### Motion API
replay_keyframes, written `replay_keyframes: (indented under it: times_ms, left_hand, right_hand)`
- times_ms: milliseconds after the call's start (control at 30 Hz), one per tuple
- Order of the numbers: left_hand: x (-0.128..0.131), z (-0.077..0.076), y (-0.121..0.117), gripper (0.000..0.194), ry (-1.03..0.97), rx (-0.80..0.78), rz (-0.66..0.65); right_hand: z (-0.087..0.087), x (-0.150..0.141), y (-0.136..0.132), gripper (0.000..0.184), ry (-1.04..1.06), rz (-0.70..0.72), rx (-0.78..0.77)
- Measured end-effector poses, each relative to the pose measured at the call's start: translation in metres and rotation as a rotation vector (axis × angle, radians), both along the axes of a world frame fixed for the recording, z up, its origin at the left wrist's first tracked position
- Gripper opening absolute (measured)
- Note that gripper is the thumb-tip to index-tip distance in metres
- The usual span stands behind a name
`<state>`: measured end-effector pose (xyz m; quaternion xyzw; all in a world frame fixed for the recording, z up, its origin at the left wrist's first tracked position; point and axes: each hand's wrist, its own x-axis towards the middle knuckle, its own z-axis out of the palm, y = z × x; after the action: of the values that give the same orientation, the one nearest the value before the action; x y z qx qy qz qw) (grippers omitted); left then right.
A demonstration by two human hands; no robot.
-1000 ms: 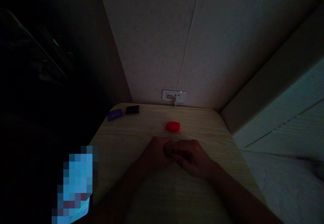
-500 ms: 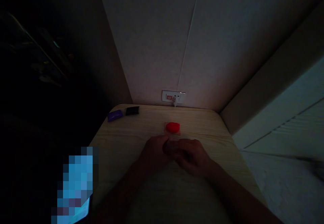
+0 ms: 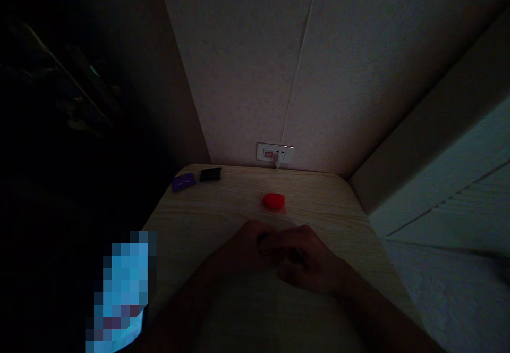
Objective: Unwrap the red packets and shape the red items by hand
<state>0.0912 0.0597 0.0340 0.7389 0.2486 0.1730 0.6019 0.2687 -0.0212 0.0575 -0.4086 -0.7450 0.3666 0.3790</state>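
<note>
Purple packet (image 3: 184,182) and black packet (image 3: 210,175) lie at the far left of the desk (image 3: 326,193). Next comes the person's left grip (image 3: 251,246). Just beyond it, apart from both hands, lies the red packet (image 3: 273,201), seemingly nearer the left, its long axis running left to right. The right grip (image 3: 311,260) curls close beside the left; whether either holds anything, one cannot tell.

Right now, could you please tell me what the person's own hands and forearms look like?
The left hand and right hand wear no gloves. No sleeve shows on the left forearm or right forearm. It is too dark to rule out rings.
</note>
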Motion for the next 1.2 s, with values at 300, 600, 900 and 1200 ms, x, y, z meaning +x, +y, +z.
replay_keyframes:
  times_ms: [300, 600, 900, 1200]
  left_hand:
    - [0.002, -0.003, 0.003, 0.014, 0.116, 0.330, 0.208]
    - [0.002, -0.009, 0.003, 0.025, 0.072, 0.480, 0.212]
    - [0.002, -0.003, 0.006, 0.019, 0.218, 0.444, 0.387]
    - [0.003, 0.000, 0.005, 0.015, 0.333, 0.509, 0.517]
  right_hand:
    - [-0.008, 0.000, 0.006, 0.028, -0.337, -0.265, 0.182]
    - [-0.016, -0.007, 0.008, 0.042, -0.176, -0.379, -0.023]
    - [-0.005, -0.012, 0.009, 0.039, -0.099, -0.350, -0.253]
    - [-0.009, -0.014, 0.006, 0.050, -0.043, -0.254, -0.253]
